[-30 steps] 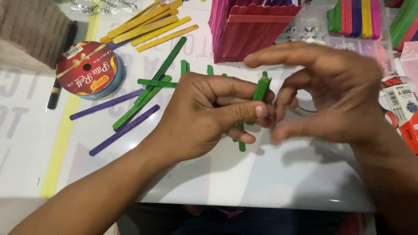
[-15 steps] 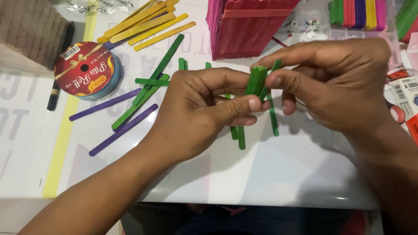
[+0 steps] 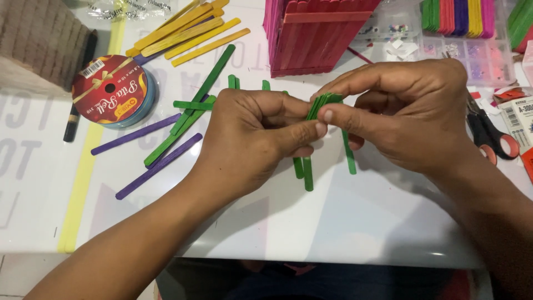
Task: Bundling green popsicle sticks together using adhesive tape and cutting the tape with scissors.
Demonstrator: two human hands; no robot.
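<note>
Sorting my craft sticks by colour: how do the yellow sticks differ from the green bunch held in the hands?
The flat yellow wooden sticks lie untouched on the white table; the bunch of green wooden sticks is pinched between the left hand and right hand. Yellow lie flat and slanted; green stand nearly upright. Both are flat craft sticks.

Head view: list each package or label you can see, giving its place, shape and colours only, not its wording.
Ribbon spool: upper left on the table, round, red label with gold bow.
Carton: right edge, beside the scissors, white with red.
Clear plastic wrapper: top left, crumpled.

ribbon spool (image 3: 111,91), scissors (image 3: 491,139), yellow sticks (image 3: 186,33)
</note>
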